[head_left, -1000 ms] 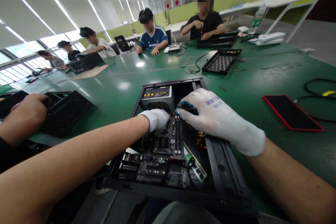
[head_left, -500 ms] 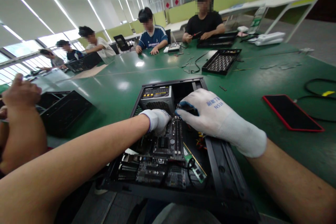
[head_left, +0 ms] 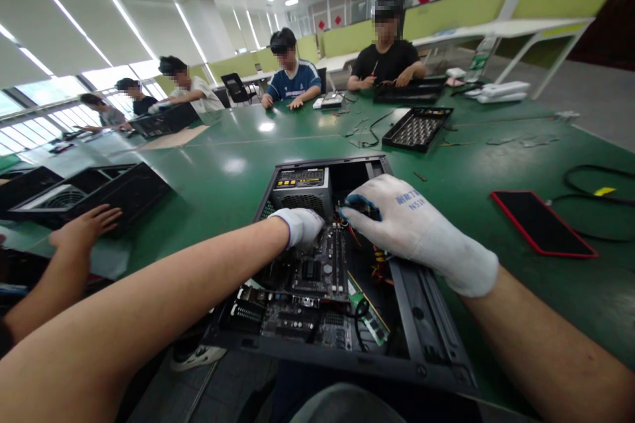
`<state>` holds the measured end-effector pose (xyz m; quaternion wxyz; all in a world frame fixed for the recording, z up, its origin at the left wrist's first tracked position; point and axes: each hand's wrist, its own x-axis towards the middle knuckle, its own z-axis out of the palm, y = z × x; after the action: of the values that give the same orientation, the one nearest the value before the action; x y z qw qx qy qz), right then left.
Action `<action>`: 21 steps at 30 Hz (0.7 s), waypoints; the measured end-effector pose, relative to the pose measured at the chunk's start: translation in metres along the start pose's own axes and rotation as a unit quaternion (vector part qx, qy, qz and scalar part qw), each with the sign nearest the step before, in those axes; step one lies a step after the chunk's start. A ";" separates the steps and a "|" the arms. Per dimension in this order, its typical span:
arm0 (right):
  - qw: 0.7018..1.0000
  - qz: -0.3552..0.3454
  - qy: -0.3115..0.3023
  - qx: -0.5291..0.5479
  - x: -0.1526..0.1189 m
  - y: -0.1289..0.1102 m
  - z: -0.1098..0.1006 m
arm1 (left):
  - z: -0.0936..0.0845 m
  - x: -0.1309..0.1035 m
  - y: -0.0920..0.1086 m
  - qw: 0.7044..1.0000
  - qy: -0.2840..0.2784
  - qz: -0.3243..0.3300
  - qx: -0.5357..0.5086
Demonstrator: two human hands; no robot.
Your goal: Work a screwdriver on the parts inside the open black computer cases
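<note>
An open black computer case (head_left: pixel 421 317) lies on its side in front of me, with a motherboard (head_left: pixel 312 271) inside. My left hand (head_left: pixel 303 228), in a white glove, reaches down to the board just below the power supply (head_left: pixel 302 188); its fingertips are hidden. My right hand (head_left: pixel 381 208), gloved too, is at the board's upper right edge, thumb and fingers closed around a power cable (head_left: pixel 353 234) with coloured wires. Its connector is mostly covered by the fingers. A green memory stick (head_left: pixel 370 314) lies slanted inside the case, right of the board, with a black cable loop across it.
A phone-like black slab with a red rim (head_left: pixel 543 223) and black cables (head_left: pixel 590 175) lie at right on the green table (head_left: pixel 208 178). A black tray-like panel (head_left: pixel 419 129) lies beyond the case. At left, a co-worker's hand (head_left: pixel 86 231) is beside another case (head_left: pixel 119 192). Others sit across the table.
My hands stay at nearly the same places in the case; coloured wires now show beneath my right fingers. The co-worker's hand at left has lowered and spread. My view has tilted up slightly.
</note>
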<state>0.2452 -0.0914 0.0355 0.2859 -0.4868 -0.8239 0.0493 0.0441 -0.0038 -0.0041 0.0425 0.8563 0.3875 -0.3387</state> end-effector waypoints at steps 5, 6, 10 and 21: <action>1.000 -0.006 0.002 0.007 -0.001 0.002 0.001 | -0.004 0.000 0.001 1.000 -0.002 -0.005 0.004; 1.000 -0.006 0.001 0.009 -0.001 0.002 0.002 | -0.005 0.001 0.001 1.000 -0.005 -0.004 0.004; 1.000 -0.012 0.006 0.014 -0.002 0.003 0.001 | -0.003 0.002 0.003 1.000 -0.020 0.006 0.003; 0.982 0.132 0.104 0.090 -0.022 0.012 0.004 | -0.012 -0.022 -0.001 0.997 0.049 0.019 -0.051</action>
<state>0.2606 -0.1027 0.0184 0.4042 -0.5657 -0.7103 0.1096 0.0393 -0.0129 0.0189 0.0732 0.8759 0.3895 -0.2751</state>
